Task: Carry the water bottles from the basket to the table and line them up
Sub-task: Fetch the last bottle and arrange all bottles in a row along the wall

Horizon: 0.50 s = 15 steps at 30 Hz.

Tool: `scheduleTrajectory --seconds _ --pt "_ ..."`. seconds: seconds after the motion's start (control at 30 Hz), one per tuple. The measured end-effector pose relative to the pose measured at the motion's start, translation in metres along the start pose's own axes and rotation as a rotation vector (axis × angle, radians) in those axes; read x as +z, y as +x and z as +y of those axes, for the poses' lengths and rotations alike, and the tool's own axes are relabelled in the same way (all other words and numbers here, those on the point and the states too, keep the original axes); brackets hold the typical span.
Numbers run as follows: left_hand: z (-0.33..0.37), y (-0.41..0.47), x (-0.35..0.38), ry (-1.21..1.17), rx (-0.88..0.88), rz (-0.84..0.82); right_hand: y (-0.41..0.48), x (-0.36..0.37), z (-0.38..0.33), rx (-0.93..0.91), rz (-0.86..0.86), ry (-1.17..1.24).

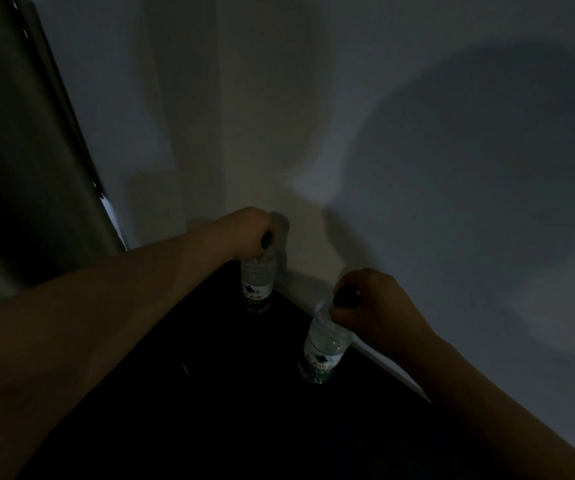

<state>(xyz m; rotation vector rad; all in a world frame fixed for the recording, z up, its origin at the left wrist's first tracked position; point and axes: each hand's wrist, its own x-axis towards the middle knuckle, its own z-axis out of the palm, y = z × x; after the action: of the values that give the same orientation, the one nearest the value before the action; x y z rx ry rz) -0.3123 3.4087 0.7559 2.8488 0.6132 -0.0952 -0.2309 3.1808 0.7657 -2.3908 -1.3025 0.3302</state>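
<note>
Two hands grip bottle caps: the left hand (244, 233) curls its fingers over the far bottle (257, 282), and the right hand (376, 306) curls its own over the tilted near bottle (324, 344). Both bottles are just below the fingers, over the dark bench (210, 410). Beyond the fingers rises a pale wall (417, 133), and left of them is a dark panel (19, 168). Gloom hides whether the bases touch the bench.

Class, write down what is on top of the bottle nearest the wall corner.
The left hand grips the top of the bottle; a sliver of dark cap shows. The rest of the cap and the neck are covered by the hand.
</note>
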Motion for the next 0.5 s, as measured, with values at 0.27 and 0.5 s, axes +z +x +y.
scheduleTrajectory --seconds 0.27,0.5 --pt "-0.002 0.003 0.009 -0.037 0.047 0.045 0.044 0.012 -0.012 -0.033 -0.009 0.046" --pt "-0.005 0.004 0.011 -0.086 0.040 0.050 0.073 0.017 -0.021 -0.029 -0.015 0.054"
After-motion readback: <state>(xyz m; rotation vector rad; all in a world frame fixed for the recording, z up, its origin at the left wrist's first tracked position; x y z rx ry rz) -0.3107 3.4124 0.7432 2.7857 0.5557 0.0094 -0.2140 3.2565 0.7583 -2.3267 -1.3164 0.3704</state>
